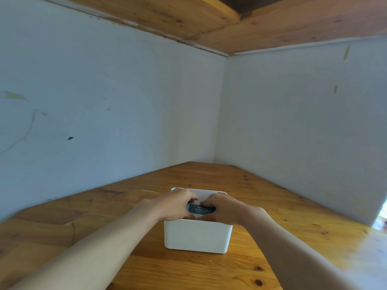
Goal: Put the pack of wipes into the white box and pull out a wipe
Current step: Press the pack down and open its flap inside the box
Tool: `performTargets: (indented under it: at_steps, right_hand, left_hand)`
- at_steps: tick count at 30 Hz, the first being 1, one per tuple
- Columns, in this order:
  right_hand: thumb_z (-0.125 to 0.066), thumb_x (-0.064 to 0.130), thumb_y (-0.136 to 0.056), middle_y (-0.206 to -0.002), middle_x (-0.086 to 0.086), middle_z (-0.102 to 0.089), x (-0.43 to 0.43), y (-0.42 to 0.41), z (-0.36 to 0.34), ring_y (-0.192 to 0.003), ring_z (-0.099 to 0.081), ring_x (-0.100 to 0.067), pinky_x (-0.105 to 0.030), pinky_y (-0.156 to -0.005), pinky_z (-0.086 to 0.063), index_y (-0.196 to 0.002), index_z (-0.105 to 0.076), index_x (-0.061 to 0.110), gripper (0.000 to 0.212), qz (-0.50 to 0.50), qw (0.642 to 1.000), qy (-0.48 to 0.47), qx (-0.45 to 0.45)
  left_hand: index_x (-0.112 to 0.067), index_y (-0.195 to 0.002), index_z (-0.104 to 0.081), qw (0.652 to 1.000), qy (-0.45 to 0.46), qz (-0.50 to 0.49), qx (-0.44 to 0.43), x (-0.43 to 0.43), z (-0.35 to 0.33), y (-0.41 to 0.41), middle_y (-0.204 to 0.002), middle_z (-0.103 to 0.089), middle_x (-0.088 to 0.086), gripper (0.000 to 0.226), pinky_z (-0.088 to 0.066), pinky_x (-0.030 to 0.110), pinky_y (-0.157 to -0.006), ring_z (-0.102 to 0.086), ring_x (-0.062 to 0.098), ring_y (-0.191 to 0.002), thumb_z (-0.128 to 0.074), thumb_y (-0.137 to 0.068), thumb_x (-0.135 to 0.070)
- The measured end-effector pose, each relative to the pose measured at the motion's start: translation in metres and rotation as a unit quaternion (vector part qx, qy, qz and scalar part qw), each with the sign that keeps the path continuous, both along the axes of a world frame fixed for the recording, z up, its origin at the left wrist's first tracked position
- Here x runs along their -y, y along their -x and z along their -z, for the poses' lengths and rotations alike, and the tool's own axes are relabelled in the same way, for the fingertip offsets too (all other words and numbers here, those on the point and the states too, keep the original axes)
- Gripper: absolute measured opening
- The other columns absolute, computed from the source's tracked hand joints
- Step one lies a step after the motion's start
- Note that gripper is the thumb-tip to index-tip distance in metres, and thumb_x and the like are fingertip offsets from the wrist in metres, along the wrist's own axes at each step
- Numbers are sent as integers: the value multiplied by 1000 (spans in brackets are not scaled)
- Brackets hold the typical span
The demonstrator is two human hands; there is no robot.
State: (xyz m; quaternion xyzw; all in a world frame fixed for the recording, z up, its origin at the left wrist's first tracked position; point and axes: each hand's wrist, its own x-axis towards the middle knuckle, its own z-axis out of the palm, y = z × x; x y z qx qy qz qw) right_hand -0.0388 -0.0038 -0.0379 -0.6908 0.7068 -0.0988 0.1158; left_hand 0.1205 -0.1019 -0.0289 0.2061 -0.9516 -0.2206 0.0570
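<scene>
While in box (198,235), pack (202,208) gripped

Two bare forearms without sleeves, watch or rings; left hand (176,204) and right hand (222,208) are slender.

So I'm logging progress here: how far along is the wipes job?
Mostly done: the pack of wipes sits inside the white box. In hand: the left hand and right hand are both on the pack's top. Left: no wipe is visibly pulled out yet.
</scene>
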Motion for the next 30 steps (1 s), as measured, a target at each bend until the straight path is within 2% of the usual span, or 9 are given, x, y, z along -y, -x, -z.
performTargets:
  at_steps: [2, 6, 11, 14, 16, 18, 20, 25, 30]
  right_hand:
    - [-58, 52, -86, -83, 7, -59, -2, 0, 1, -79, -50, -14, -24, -64, -36, -89, -59, 38, 15, 5, 1000, 5, 11]
    - [-51, 46, -92, -75, 10, -57, -5, -3, -3, -70, -50, -10, -22, -62, -38, -82, -62, 35, 18, 11, 999, 1, 38]
    - [-43, 47, -95, -91, 7, -66, -8, -8, -7, -76, -59, -9, -20, -63, -45, -111, -67, 27, 35, 45, 997, 5, 59]
    - [-37, 46, -98, -89, 1, -64, -9, -11, -8, -71, -56, -12, -20, -56, -41, -99, -65, 18, 39, 75, 995, 33, 52]
    - [-32, 48, -98, -88, -3, -64, -10, -14, -8, -69, -56, -15, -23, -55, -42, -93, -59, 15, 42, 97, 992, 67, 43]
    - [-29, 48, -99, -86, -4, -62, -9, -16, -8, -64, -53, -15, -26, -52, -42, -95, -50, 16, 38, 116, 989, 91, 31]
    - [-30, 43, -100, -91, -8, -60, -8, -15, -8, -68, -53, -21, -34, -56, -45, -99, -43, 14, 32, 130, 984, 120, 12]
    - [-36, 25, -100, -101, -9, -47, -4, -17, -9, -86, -46, -25, -34, -62, -43, -106, -38, 12, 14, 165, 966, 194, -31]
    - [-47, 14, -94, -110, -12, -39, 4, -22, -9, -97, -41, -27, -33, -61, -45, -107, -38, 11, 16, 205, 953, 215, -64]
  left_hand:
    - [-17, -142, -50, 1000, 3, -13, -7, -1, 2, -1, -138, -58, 2, 61, -44, 23, -92, -55, 17, -124, -75, -86, -28]
    - [-16, -141, -51, 1000, -1, -22, -5, -1, 2, -1, -136, -60, 3, 60, -46, 25, -95, -57, 16, -119, -75, -86, -26]
    - [-17, -141, -50, 1000, -5, -26, -3, -1, 3, -1, -139, -57, 5, 64, -48, 30, -98, -56, 19, -122, -77, -84, -27]
    - [-22, -147, -39, 999, -15, -42, -19, -4, 3, -1, -148, -47, 2, 67, -46, 32, -98, -50, 22, -129, -69, -89, -37]
    - [-19, -138, -37, 998, 20, -46, -24, -6, 2, -1, -132, -51, 4, 48, -51, 31, -84, -58, 21, -109, -52, -99, -40]
    - [-19, -119, -34, 995, 73, -54, -46, -5, 5, -1, -100, -49, 3, 16, -45, 29, -61, -52, 16, -75, -41, -105, -25]
    - [-26, -97, -26, 991, 101, -64, -57, -3, 9, -2, -82, -40, 0, 27, -36, 32, -51, -38, 14, -60, -39, -102, -3]
    - [-17, -90, -38, 993, 77, -62, -63, -8, 6, 0, -91, -43, 1, 18, -38, 26, -59, -42, 10, -66, -52, -100, -11]
    - [-21, -84, -54, 997, 43, -41, -41, -7, 5, 3, -89, -56, -2, 14, -38, 24, -62, -51, 10, -74, -61, -96, -21]
